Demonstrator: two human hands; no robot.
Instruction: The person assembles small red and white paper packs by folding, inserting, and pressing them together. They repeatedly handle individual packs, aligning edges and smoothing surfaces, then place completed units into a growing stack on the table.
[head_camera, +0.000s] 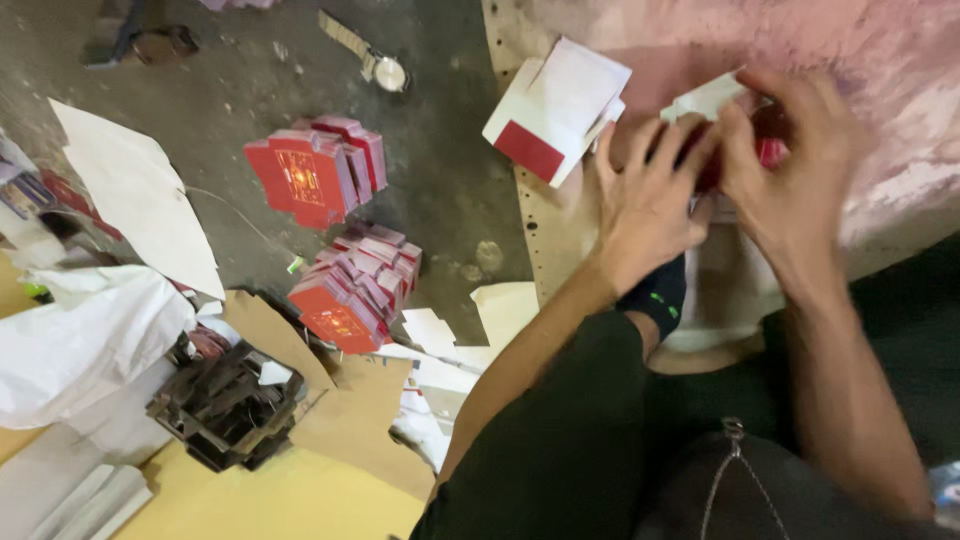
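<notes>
1. Two hands meet over one small red and white card piece (712, 140) at the upper right, on a pale pinkish board (880, 60). I judge this to be the folding or assembling step: a flat printed card being worked into a little box.
2. My left hand (650, 200) lies flat-fingered across the piece, fingers spread and pressing down, only partly curled.
3. My right hand (790, 170) is curled over the far side, fingertips pinching the white flap. Motion blur hides how tightly it closes.
4. Next move, as I judge it, calls for a firm crease while the left hand pins the card steady.
5. Just beside the left hand sits a loose stack of flat blanks (555, 110), white with a red band, thin and stiff.
6. On the rough grey floor (440, 150), well apart, two piles of finished red boxes (315, 170) and (355, 290) stand in tight rows, glossy with gold print.
7. Crumpled white paper (90, 340) and brown cardboard scraps (350, 410) lie lower left.
</notes>
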